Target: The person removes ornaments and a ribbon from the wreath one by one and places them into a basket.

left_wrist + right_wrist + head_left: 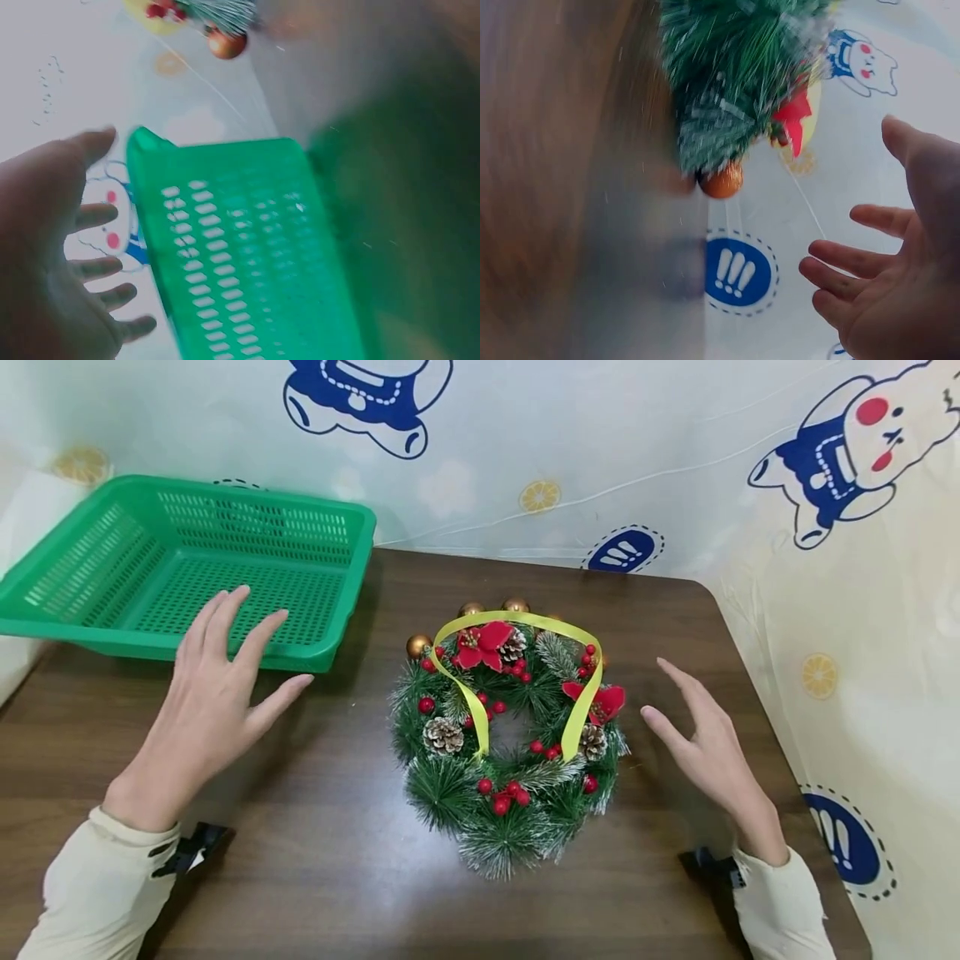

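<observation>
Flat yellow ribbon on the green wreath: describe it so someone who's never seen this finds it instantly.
On the brown wooden table, right of the rectangular green plastic basket in the head view, sits a round green artificial wreath. Over it, a flat yellow ribbon forms a wide arch. It is the only yellow strip among red berries, red flowers, brown pine cones and gold balls.

A brown wood-grain table is bearing a round green wreath, which is lying near its middle, while a green plastic basket is sitting at the far left corner, standing apart from it.
</observation>
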`<state>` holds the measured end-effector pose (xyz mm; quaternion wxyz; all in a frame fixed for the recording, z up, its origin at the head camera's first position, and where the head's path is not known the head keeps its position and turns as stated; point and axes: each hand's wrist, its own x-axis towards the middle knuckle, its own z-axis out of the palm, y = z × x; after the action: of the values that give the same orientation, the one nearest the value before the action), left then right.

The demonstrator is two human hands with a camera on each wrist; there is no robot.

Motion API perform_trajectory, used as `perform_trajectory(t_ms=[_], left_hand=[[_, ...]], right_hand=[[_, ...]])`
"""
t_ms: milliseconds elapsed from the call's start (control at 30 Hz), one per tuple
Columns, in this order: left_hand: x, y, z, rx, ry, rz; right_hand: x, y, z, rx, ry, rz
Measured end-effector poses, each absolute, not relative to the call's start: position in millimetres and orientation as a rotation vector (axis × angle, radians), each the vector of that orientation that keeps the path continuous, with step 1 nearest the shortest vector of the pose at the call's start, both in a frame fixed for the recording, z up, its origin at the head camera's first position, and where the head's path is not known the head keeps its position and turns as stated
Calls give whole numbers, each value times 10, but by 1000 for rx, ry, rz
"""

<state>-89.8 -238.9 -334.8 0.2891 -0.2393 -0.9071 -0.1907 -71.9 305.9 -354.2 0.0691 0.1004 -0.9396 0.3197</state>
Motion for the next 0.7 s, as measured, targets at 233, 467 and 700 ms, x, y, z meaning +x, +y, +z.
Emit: perform_trajectory(t_ms=[233,467,700], left_hand=[[-795,-2180,-3188,-708,-2394,-675],[-831,-1951,-3113,-777,-2454,-802],[-962,-1771,-3109,-853,-2555,-942]], right_hand=[[-688,3005,-3589,296,-2792,1365],[-770,3089,-3771,317,-2795,1715],[-837,3233,-3903,253,-2657,2123]])
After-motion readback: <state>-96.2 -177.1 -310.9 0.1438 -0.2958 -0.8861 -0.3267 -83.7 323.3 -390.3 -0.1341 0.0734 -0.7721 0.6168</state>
